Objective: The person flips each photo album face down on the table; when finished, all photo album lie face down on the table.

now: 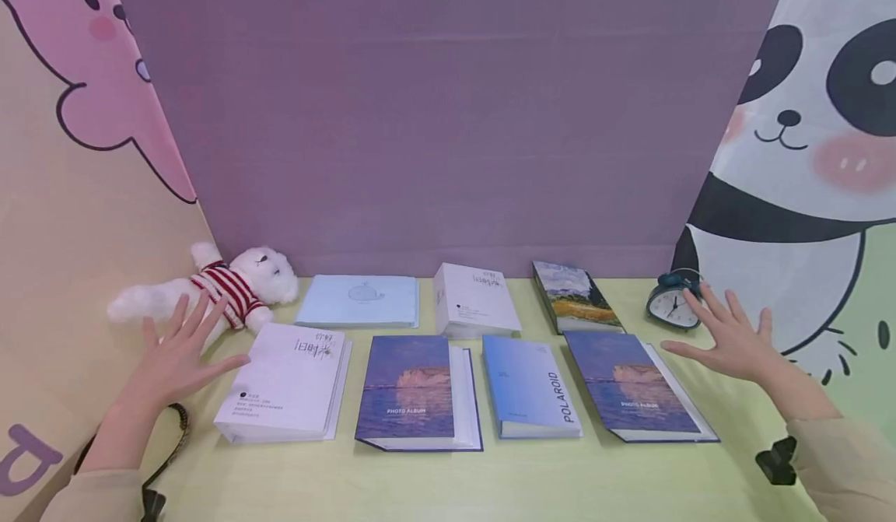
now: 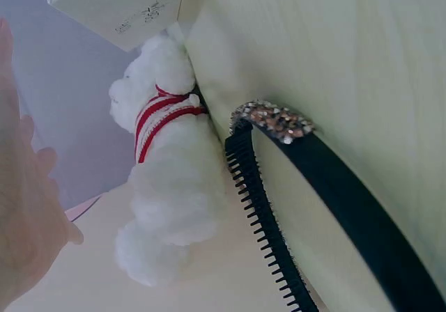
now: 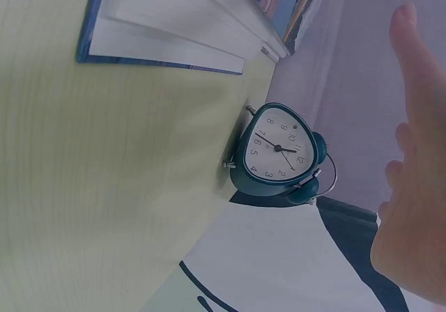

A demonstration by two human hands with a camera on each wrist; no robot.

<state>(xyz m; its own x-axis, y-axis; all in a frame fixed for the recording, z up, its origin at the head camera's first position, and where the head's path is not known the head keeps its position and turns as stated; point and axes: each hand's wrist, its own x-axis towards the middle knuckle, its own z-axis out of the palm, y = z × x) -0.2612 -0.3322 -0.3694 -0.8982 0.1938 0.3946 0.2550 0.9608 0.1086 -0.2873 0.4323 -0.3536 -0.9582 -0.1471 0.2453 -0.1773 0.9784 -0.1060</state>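
Left hand [image 1: 176,360] raised, fingers and thumb spread. In head view, overlapping a white plush toy in a red-and-white striped top [image 1: 228,289]; in left wrist view, apart from it. Plush lying at back left of pale yellow-green table [image 1: 490,487], head to the right. Just right of left hand, a thick white album with black print [image 1: 280,382]. Near left forearm, a black toothed headband with beaded covering [image 2: 355,207].

Right hand [image 1: 733,343] likewise raised and spread, apart from a dark-teal rounded-triangular alarm clock [image 3: 279,146] in right wrist view. Clock upright on small feet, back right. Left of right hand, a blue-purple photo album with cliff picture [image 1: 630,386].

Between, in front row: matching cliff-picture album [image 1: 406,390], then blue "POLAROID" album [image 1: 528,386]. Behind: pale-blue whale album [image 1: 350,308], smaller white album [image 1: 479,300], landscape-painting album [image 1: 577,296].
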